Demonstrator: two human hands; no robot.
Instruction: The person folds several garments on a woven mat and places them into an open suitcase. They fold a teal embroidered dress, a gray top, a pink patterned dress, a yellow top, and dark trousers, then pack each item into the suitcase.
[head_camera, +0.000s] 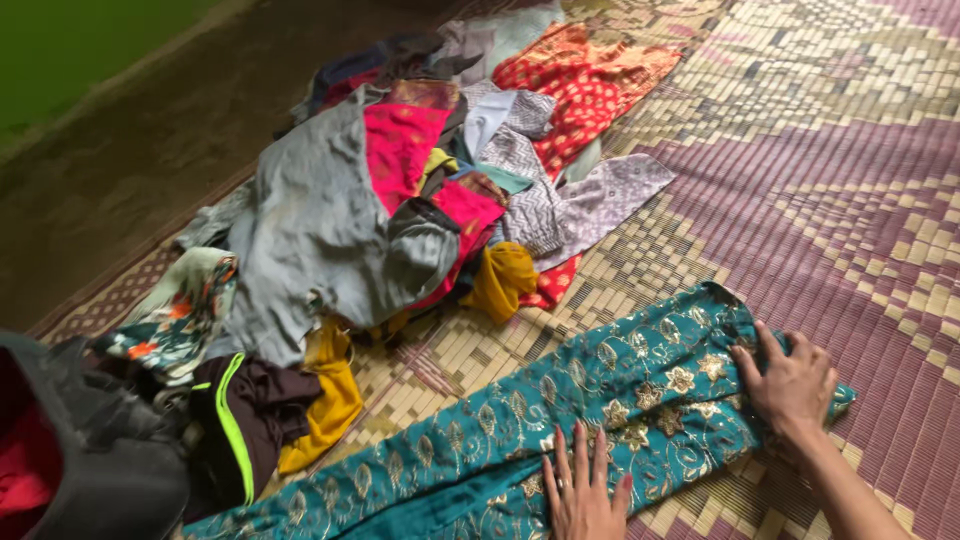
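Both hands lie open and flat on the teal embroidered garment (560, 410), left hand (585, 490) mid-cloth, right hand (795, 385) at its end; smoothing outward would remove creases evenly.

Heap of mixed clothes (400, 200) on woven mat (850, 180), dark floor (150, 140) beside

Just one view here, a head-worn camera looking steeply down and forward at a woven mat (830, 190). It sits close: both hands show at the bottom edge, the clothes pile (400, 190) fills the upper-left middle.
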